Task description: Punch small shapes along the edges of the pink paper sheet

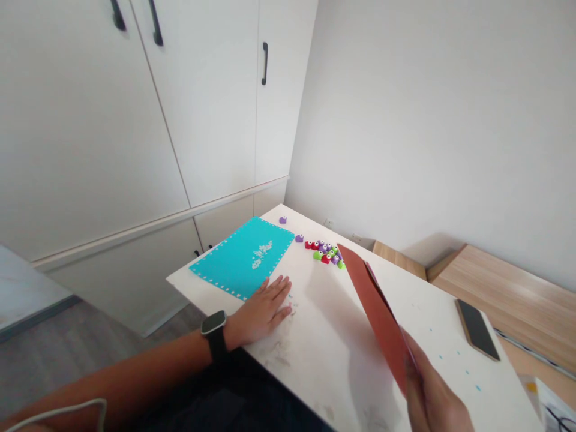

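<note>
Left hand (260,312) spread flat beside teal punched sheet (243,258), right hand (429,390) pinching red card (375,312)

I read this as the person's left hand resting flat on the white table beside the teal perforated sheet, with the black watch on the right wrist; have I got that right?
Not quite: the black watch is on the left wrist, not the right, as the head view shows. The left hand does rest flat on the white table beside the teal perforated sheet.
</note>
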`<state>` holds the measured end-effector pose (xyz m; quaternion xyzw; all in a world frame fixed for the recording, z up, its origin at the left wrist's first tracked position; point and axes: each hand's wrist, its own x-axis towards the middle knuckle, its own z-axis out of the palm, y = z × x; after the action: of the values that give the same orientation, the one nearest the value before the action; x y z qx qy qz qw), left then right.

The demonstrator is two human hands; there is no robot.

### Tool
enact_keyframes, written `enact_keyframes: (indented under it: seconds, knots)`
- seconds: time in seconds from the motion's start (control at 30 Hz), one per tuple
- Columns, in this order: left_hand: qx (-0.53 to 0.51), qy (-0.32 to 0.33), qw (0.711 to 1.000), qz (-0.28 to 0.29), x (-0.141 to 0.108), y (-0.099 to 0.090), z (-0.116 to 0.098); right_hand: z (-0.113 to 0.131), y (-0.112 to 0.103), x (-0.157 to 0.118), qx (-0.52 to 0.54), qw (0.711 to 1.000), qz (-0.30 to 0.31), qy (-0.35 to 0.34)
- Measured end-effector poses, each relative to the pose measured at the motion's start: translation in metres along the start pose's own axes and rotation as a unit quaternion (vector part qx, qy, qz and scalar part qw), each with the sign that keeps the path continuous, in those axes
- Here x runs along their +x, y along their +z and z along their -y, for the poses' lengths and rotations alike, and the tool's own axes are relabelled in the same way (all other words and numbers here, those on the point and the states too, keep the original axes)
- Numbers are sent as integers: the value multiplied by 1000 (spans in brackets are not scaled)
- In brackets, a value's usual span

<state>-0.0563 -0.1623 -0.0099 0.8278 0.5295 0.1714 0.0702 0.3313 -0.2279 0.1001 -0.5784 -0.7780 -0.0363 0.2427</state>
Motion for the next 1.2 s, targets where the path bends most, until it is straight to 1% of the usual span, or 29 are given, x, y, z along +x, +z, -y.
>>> enact_keyframes:
  seconds: [0.07, 0.17, 0.23, 0.27, 0.3, 0.37, 0.57, 0.63, 0.7, 0.73, 0.8, 0.93, 1.0, 1.07, 1.13, 1.2]
  knots:
    - [27, 15, 999, -8, 3, 7, -18, 18, 3, 27, 22, 1000, 3, -7]
    - [47, 24, 999, -11, 10, 8, -38, 48, 13, 63, 44, 999, 1, -2]
    - [57, 25, 998, -19, 14, 4, -42, 61, 21, 78, 50, 999, -2, 4]
    - [62, 23, 997, -25, 15, 2, -40, 65, 24, 83, 52, 999, -4, 7]
    - [69, 18, 997, -32, 14, 0, -35, 67, 27, 85, 54, 998, -5, 10]
    - [81, 5, 996, -45, 9, -5, -20, 66, 30, 86, 58, 998, -14, 17]
    - [111, -19, 992, -52, -20, -13, 46, 61, 35, 81, 67, 997, -39, 14]
    - [117, -26, 991, -60, -22, -15, 58, 61, 37, 82, 73, 996, -38, 14]
    - [113, -25, 991, -69, -15, -15, 60, 62, 39, 83, 77, 996, -34, 18]
    - [107, -21, 992, -70, -10, -14, 57, 62, 39, 84, 78, 996, -31, 20]
    - [89, -10, 994, -61, 4, -11, 43, 62, 39, 84, 83, 996, -24, 23]
    - [43, 2, 999, -24, 27, -1, -2, 60, 30, 84, 97, 995, -3, 21]
    - [17, 48, 999, 17, 28, 4, -26, 56, 23, 82, 104, 994, 8, 21]
    - [-9, 86, 995, 42, 24, 6, -46, 51, 17, 80, 107, 994, 21, 18]
    - [-36, 114, 991, 62, 21, 5, -57, 45, 9, 75, 104, 994, 36, 16]
    - [-54, 118, 989, 68, 25, 2, -54, 39, 2, 69, 94, 994, 46, 18]
